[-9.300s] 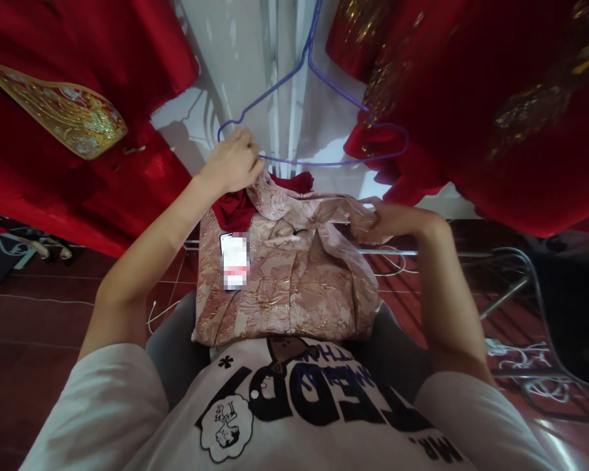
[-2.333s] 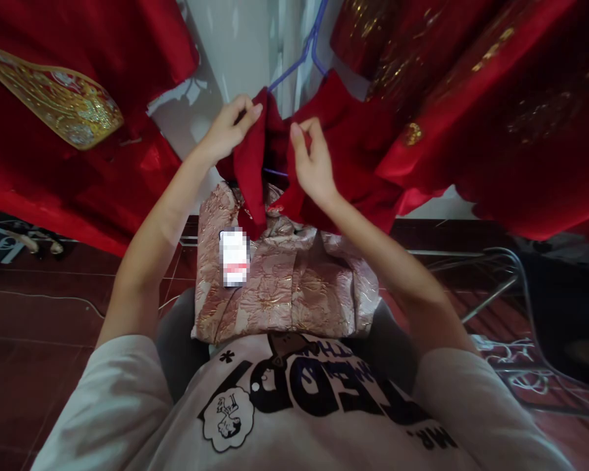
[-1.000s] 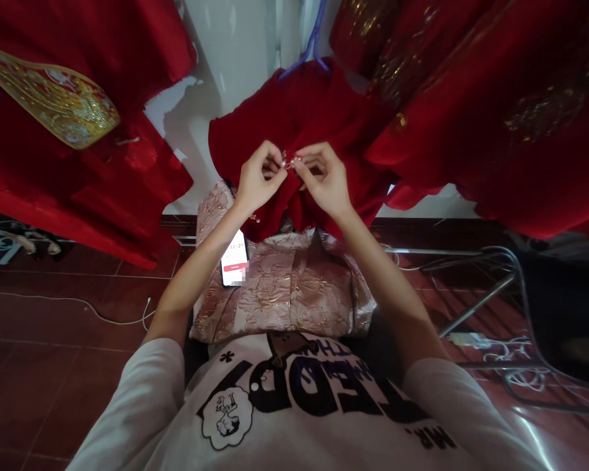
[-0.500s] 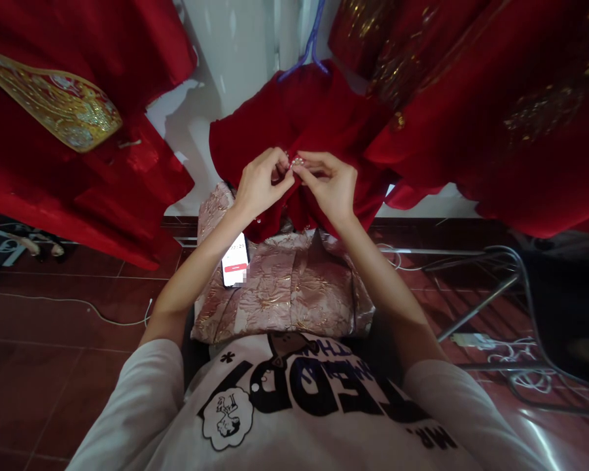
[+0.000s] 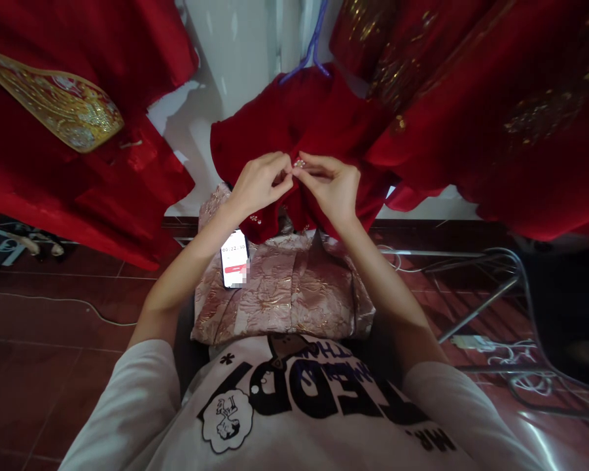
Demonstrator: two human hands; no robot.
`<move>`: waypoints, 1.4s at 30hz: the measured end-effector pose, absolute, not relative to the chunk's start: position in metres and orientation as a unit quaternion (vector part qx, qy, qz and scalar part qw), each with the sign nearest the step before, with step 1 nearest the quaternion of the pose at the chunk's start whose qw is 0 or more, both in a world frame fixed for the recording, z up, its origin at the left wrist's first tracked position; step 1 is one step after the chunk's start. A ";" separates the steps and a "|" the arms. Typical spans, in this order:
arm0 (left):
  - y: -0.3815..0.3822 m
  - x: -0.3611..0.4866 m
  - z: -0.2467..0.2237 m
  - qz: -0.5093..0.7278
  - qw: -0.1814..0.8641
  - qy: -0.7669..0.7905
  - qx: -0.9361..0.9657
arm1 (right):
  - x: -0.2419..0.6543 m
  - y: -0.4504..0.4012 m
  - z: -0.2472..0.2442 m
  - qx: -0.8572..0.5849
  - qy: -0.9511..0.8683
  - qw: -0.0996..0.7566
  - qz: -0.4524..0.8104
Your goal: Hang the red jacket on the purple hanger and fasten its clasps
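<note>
A dark red garment (image 5: 255, 134) hangs from a purple hanger (image 5: 315, 49) in front of me, its lower part reaching down to my lap. My right hand (image 5: 338, 186) pinches a fold of it between thumb and fingers, beside a small cluster of pale beads (image 5: 299, 163). Close against that spot, my left hand (image 5: 264, 182) is closed in a pinch; whatever lies between its fingertips is too small to see. More pale beads (image 5: 255, 219) dot the cloth below my left wrist. Pink brocade fabric (image 5: 294, 288) covers my lap.
A lit phone (image 5: 234, 261) showing a timer lies on the brocade by my left forearm. Red garments with gold decoration (image 5: 78, 111) hang on both sides. At the right stands a metal-framed chair (image 5: 525, 281), with white cables (image 5: 520, 376) on the tiled floor.
My left hand has shifted slightly down, its fingers drawn closer together by the beads. The left forearm has moved a little left, uncovering more of the phone. My right hand keeps its pinch.
</note>
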State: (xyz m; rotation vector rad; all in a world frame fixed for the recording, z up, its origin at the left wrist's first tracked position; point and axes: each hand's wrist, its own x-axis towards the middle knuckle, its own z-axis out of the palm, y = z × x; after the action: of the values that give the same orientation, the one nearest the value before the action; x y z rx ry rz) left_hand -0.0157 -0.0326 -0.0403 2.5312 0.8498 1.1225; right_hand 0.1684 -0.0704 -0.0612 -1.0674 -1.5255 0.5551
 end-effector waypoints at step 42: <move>-0.062 -0.053 -0.102 0.314 0.531 0.289 0.732 | 0.193 -0.115 -0.048 -0.473 -0.719 0.326 0.392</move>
State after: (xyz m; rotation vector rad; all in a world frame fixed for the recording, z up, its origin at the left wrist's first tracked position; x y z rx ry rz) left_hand -0.0526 -0.0616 -0.1024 1.7463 0.6903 0.7482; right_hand 0.1934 -0.1153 -0.0483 -1.2397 -1.8835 1.0275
